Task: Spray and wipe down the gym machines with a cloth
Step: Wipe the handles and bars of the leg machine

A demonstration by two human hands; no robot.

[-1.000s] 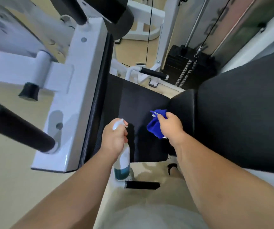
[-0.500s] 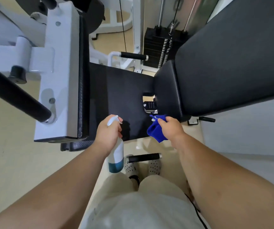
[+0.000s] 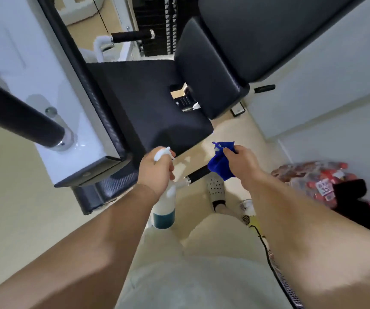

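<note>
Both grips are closed: the left hand (image 3: 156, 169) is wrapped round the neck of the spray bottle (image 3: 165, 206) with a finger up by the white trigger head, and the right hand (image 3: 239, 162) pinches a bunched cloth (image 3: 218, 166), bright blue. Both hover just off the near edge of the seat pad (image 3: 148, 103), the bottle at its near corner and the cloth a little to the right of it, neither touching the pad. From where I stand the bottle looks light, with only a band of blue-green liquid low in it, so holding it at the neck seems right. The cloth is soft and limp and hangs in folds; I'd guess it wants spreading under a flat palm before it wipes well. The pad looks smooth and vinyl-like, probably slick once wet. To the right of the seat pad rises the back pad (image 3: 257, 41), with a gap between them that a cloth could snag in. To its left sits the white frame (image 3: 23, 52) and a black foam roller (image 3: 16, 108) jutting out. Below its near edge a short black handle (image 3: 198, 173) sticks across, close under the cloth. Farther right, on the floor, lies a bag of red packets (image 3: 317, 181).
</note>
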